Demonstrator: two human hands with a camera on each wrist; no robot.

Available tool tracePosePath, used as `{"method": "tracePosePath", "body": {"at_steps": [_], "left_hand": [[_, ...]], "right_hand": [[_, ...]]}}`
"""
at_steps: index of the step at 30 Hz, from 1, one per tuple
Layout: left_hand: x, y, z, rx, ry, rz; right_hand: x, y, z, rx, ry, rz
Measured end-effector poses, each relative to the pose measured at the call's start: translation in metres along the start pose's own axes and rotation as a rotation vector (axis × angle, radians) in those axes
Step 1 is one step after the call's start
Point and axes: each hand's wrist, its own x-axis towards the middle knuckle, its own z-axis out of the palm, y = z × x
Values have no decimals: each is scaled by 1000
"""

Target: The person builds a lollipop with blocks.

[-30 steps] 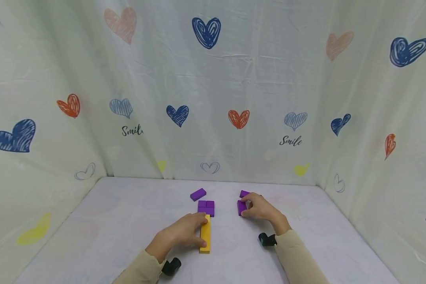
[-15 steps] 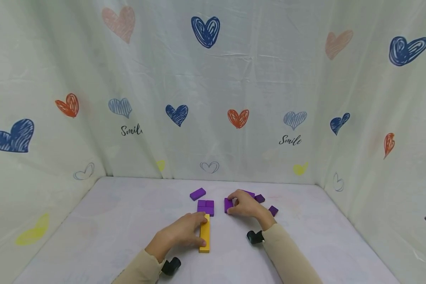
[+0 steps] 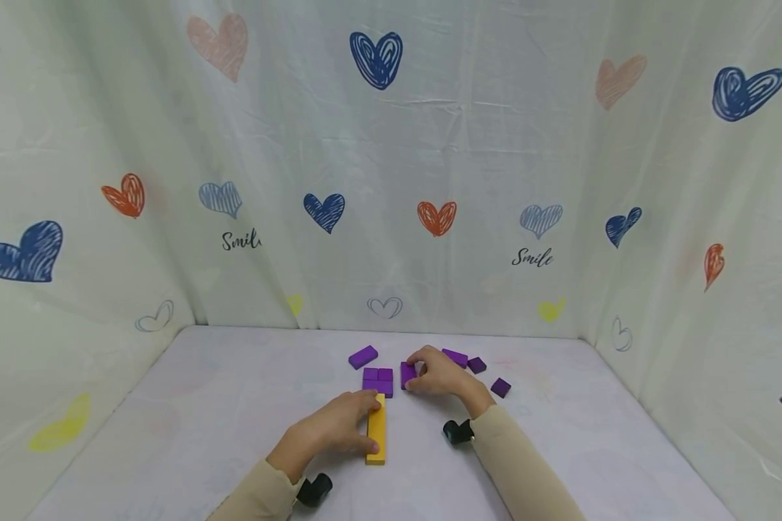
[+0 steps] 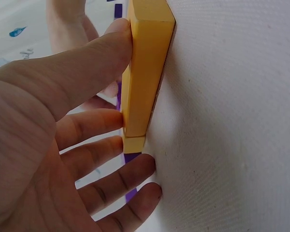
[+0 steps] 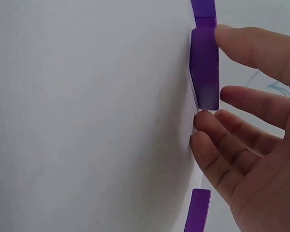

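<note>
My left hand (image 3: 332, 428) rests on a long yellow block (image 3: 376, 434), its thumb toward the near end and its fingers toward the far end. From the left wrist, the thumb and two fingertips touch its top, and a short yellow block (image 4: 134, 145) meets its far end. Just beyond stands a group of purple blocks (image 3: 378, 382), fitted side by side. To its right, a purple rectangular block (image 3: 407, 375) lies under the fingertips of my right hand (image 3: 438, 375). Seen from the right wrist, the thumb touches this block's upper edge, with the index fingertip right at its top.
A loose purple block (image 3: 363, 357) lies behind the group. At the right lie a longer purple block (image 3: 455, 357) and two small purple cubes (image 3: 501, 388). A curtain printed with hearts (image 3: 391, 145) borders the white tabletop (image 3: 234, 405) at the back and sides.
My right hand has moved left with its purple block, closing much of the distance to the purple group and uncovering the loose pieces at right. The left hand has stayed on the yellow block.
</note>
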Motion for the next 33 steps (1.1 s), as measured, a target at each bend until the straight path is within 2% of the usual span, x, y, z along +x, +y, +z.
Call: {"method": "tracePosePath", "body": {"at_steps": [14, 24, 33], "left_hand": [[0, 0, 0, 10, 3, -7], [-1, 0, -1, 24, -2, 13], [-1, 1, 0, 17, -6, -9]], "right_hand": [[3, -3, 0, 7, -15, 12], [8, -5, 2, 10, -22, -5], [11, -8, 4, -2, -22, -6]]}}
